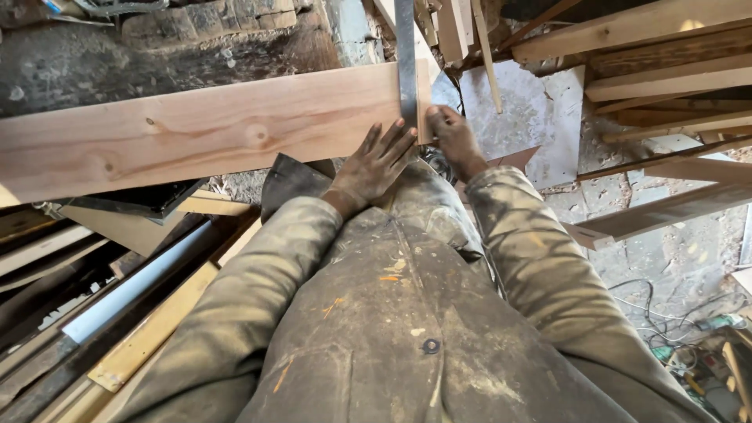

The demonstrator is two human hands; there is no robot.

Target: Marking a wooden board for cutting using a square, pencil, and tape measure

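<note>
A pale pine board with knots runs from the left edge to the middle of the view. A grey metal square lies across its right end. My left hand rests flat on the board's near edge, fingers spread, fingertips touching the square's blade. My right hand is closed at the board's right end beside the square; whether it holds a marking tool is hidden. My dusty jacket sleeves and front fill the lower view.
Stacked timber fills the upper right. More boards and a white strip lie at lower left. A stone-paved floor with cables and small tools shows at right. A brick wall is behind.
</note>
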